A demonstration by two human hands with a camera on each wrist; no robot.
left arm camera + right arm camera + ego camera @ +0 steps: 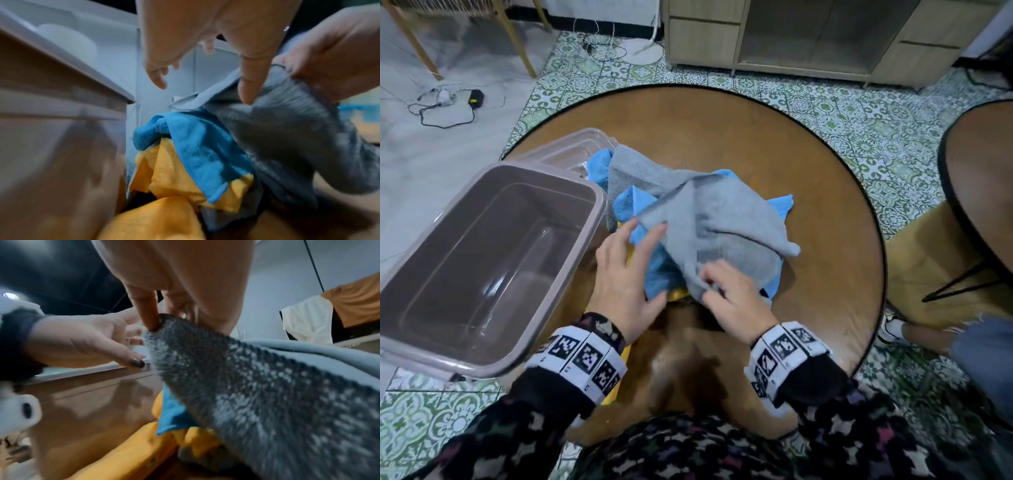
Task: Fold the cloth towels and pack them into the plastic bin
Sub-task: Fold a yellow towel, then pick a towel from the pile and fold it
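Note:
A heap of towels lies mid-table: a grey towel (709, 219) on top, blue towels (635, 205) under it, a yellow towel (170, 175) at the bottom. My right hand (717, 286) pinches the near edge of the grey towel (236, 369) between thumb and fingers. My left hand (633, 257) hovers with fingers spread and straight over the heap's left side, fingertips near the grey towel's corner, holding nothing. The brown plastic bin (434, 298) stands empty at the table's left edge, right beside the heap.
The bin's clear lid (571, 147) lies behind it, partly under the towels. The round wooden table (808, 171) has bare surface to the right and far side. A second table (983, 178) and another person's leg (928, 335) are at the right.

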